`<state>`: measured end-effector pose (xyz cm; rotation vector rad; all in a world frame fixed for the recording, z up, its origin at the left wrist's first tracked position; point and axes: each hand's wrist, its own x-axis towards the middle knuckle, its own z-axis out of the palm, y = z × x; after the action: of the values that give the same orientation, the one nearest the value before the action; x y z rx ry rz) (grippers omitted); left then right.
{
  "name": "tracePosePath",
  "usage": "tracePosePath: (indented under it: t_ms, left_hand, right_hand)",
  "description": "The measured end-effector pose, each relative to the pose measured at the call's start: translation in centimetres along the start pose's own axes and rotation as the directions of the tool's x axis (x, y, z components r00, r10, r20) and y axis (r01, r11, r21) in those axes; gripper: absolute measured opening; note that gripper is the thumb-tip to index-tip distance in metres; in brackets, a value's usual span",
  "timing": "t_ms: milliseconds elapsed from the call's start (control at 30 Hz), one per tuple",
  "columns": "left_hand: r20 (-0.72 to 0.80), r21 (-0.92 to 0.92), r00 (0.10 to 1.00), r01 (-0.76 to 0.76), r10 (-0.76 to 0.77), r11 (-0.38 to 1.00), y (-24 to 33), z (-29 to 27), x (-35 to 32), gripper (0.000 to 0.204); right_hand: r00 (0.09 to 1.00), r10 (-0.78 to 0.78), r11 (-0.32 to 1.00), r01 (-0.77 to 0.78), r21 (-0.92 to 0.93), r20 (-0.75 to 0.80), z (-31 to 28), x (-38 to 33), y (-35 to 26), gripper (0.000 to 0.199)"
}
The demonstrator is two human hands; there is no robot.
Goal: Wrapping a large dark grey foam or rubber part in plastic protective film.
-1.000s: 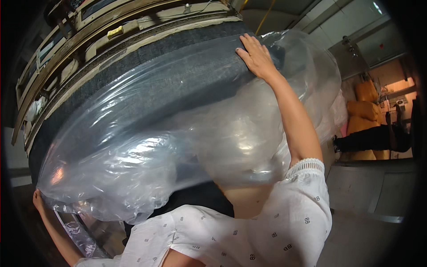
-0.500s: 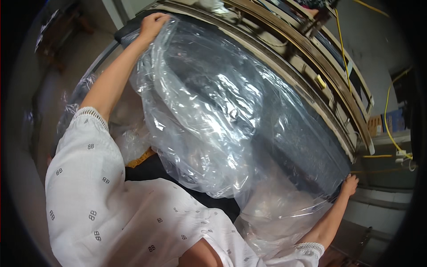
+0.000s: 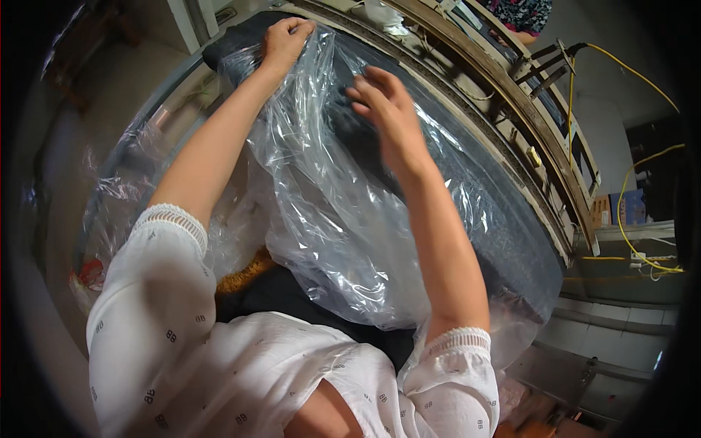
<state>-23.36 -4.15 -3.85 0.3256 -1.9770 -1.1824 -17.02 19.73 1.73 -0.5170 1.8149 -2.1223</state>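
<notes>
A large clear plastic sheet (image 3: 321, 212) lies crumpled over the dark padded surface (image 3: 504, 233) in front of me and hangs down toward my lap. At the far left edge of this surface, my left hand (image 3: 286, 45) is closed on a gathered part of the sheet, thumb and fingers pinched together. My right hand (image 3: 387, 106) is raised over the middle of the sheet, a little to the right of my left hand. Its fingers are curved and apart, slightly blurred, with nothing visible in them.
Behind the dark surface runs a long frame of wooden and metal rails (image 3: 511, 102). A yellow cord (image 3: 621, 197) hangs at the right, near boxes (image 3: 621, 208) on a shelf. Part of another person in patterned clothing (image 3: 522, 14) shows at the top. More clear plastic (image 3: 124, 190) lies at the left.
My right hand has left the surface's far right end and come across to near my left hand. The left hand has shifted slightly right, still gripping the sheet, which is now more bunched.
</notes>
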Motion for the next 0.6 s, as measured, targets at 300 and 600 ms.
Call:
tracePosePath:
  t_ms: [300, 600]
  left_hand:
    - [0.027, -0.111, 0.998, -0.046, 0.049, 0.993, -1.3, -0.5, -0.1, 0.028]
    - [0.202, -0.054, 0.976, -0.078, 0.087, 0.996, 0.5, 0.0, -0.3, 0.027]
  right_hand:
    - [0.839, 0.316, 0.949, -0.281, -0.144, 0.444, -3.6, -9.2, -6.5, 0.024]
    - [0.781, -0.585, 0.796, 0.502, 0.338, 0.218, -21.0, -39.9, -18.9, 0.031]
